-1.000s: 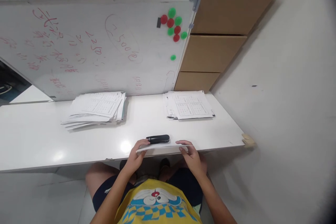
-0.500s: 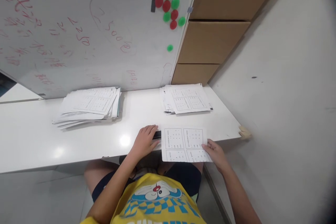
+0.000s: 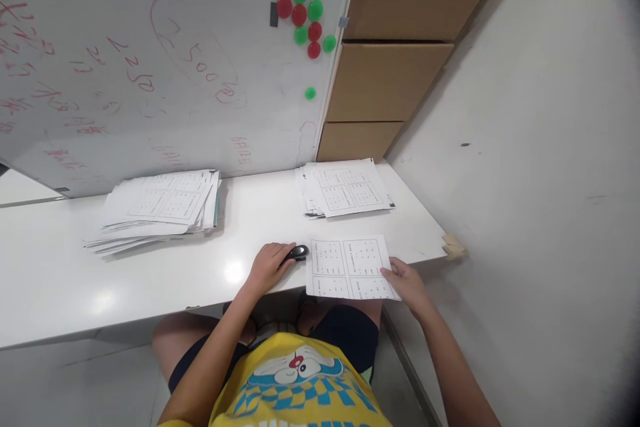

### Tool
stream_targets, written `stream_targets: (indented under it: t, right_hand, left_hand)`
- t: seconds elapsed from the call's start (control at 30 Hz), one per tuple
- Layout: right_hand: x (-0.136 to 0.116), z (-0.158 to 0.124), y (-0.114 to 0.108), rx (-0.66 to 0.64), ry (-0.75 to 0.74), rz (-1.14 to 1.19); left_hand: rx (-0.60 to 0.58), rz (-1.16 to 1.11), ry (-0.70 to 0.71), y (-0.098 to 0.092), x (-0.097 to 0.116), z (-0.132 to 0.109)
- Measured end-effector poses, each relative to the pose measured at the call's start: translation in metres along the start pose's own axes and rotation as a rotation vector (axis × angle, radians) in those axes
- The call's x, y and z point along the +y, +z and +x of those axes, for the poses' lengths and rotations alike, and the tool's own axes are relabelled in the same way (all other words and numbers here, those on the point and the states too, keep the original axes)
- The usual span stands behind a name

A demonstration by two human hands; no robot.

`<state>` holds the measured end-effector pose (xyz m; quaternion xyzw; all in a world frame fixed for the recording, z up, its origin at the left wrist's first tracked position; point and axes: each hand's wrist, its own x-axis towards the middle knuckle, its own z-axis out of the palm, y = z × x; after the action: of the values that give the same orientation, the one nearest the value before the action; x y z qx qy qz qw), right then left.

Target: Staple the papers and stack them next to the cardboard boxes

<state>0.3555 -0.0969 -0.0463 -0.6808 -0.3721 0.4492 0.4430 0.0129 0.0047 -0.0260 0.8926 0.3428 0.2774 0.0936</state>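
My right hand [image 3: 407, 283] pinches the right edge of a printed sheet [image 3: 350, 267], its thumb on top and fingers underneath. The sheet is marked off into boxes of text and overhangs the front edge of the desk. Just left of it, my left hand [image 3: 270, 267] is closed around a black stapler [image 3: 299, 252]. Only the stapler's rounded front end shows; the rest lies under my fingers. Its tip is close to the sheet's left edge. Whether the sheet is one page or several, I cannot tell.
On the white desk [image 3: 260, 213] lie a fanned paper stack [image 3: 160, 203] at left and a neater paper stack [image 3: 350, 187] at back right. Behind them stand a whiteboard [image 3: 270, 113] with red and green magnets and cardboard boxes [image 3: 385, 80]. A wall [image 3: 540, 167] bounds the right side.
The stapler has come away from the sheet's left edge, and its front end now shows. My left fingers have closed over it. The view has shifted slightly to the right.
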Motion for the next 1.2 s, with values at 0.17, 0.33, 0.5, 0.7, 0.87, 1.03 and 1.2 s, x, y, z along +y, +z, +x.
stream_targets:
  t: [0.17, 0.33, 0.5, 0.7, 0.87, 1.03, 1.2]
  right_hand:
    - [-0.008, -0.009, 0.004, 0.003, 0.003, 0.02]
    - [-0.018, -0.015, 0.011, -0.038, 0.018, 0.045]
    - [-0.024, -0.014, 0.014, -0.057, 0.04, 0.097]
    - [-0.026, -0.01, 0.013, -0.048, 0.061, 0.1]
    - [-0.024, -0.007, 0.016, -0.031, 0.043, 0.134]
    - [-0.027, -0.007, 0.012, -0.027, 0.023, 0.118]
    - [-0.044, 0.001, -0.037, 0.153, -0.015, 0.014]
  left_hand:
    - [-0.015, 0.017, 0.024, 0.001, 0.0, 0.001]
    - [-0.078, 0.107, 0.12, 0.002, 0.002, -0.001]
    - [-0.12, 0.19, 0.147, 0.0, 0.007, -0.003]
    - [-0.072, 0.188, 0.01, 0.008, 0.023, -0.004]
    - [0.013, 0.181, -0.013, 0.015, 0.028, -0.008]
    - [0.059, 0.201, -0.001, 0.014, 0.028, -0.01]
    - [0.195, 0.171, -0.069, 0.016, 0.034, -0.012]
